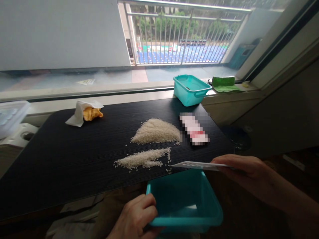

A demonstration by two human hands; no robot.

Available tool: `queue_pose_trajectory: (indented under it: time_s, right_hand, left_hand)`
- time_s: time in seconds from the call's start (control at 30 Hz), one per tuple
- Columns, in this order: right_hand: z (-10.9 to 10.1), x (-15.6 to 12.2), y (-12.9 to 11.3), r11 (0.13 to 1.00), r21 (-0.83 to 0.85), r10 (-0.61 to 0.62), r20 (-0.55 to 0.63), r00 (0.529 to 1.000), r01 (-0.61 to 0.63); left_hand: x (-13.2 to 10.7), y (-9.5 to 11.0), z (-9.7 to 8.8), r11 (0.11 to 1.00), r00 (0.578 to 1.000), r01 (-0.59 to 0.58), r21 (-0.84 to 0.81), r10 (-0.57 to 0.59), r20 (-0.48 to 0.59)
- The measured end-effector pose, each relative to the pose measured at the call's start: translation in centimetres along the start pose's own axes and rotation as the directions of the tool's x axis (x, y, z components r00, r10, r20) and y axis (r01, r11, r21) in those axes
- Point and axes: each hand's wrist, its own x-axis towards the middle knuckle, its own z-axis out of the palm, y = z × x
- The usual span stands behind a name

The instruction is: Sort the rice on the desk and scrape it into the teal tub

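Note:
My left hand (138, 214) grips the left rim of a teal plastic basin (211, 214), held below the front edge of the black table (62, 159). Between the fingers and thumb of my right hand (245, 167) is a thin white card (199, 165), its tip reaching over the table edge above the basin. Near that tip, a few loose grains lie beside a small spread-out heap of white rice (142, 158). Behind it sits a larger rice mound (157, 131). Inside the basin I can make out no rice, though it is dark.
A second teal basin (191, 91) stands at the table's back right. In front of it lies a blurred-out pinkish object (194, 129). Crumpled white paper with something orange-yellow (92, 114) is at the back left. A green cloth (224, 84) rests on the windowsill.

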Motion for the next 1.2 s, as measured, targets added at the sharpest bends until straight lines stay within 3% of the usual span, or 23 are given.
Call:
queue_pose_trajectory:
  time_s: [0.17, 0.37, 0.63, 1.2]
  right_hand:
    - [-0.3, 0.2, -0.3, 1.0, 0.006, -0.004, 0.076, 0.997, 0.004]
    - [-0.5, 2.0, 0.6, 1.0, -0.004, -0.009, -0.116, 0.993, 0.008]
    - [0.4, 4.9, 1.7, 0.998, -0.067, 0.008, -0.113, 0.994, -0.016]
    - [-0.1, 2.0, 1.6, 0.998, 0.047, 0.047, 0.026, 0.999, -0.048]
  left_hand:
    - [0.1, 0.0, 0.0, 1.0, 1.0, -0.007, -0.013, 0.007, -0.005]
    - [0.3, 0.2, -0.3, 1.0, 1.0, -0.003, 0.007, 0.003, -0.024]
    - [-0.1, 0.1, -0.2, 1.0, 1.0, -0.001, 0.012, 0.001, -0.015]
    - [0.1, 0.0, -0.2, 1.0, 1.0, -0.006, -0.012, 0.006, -0.029]
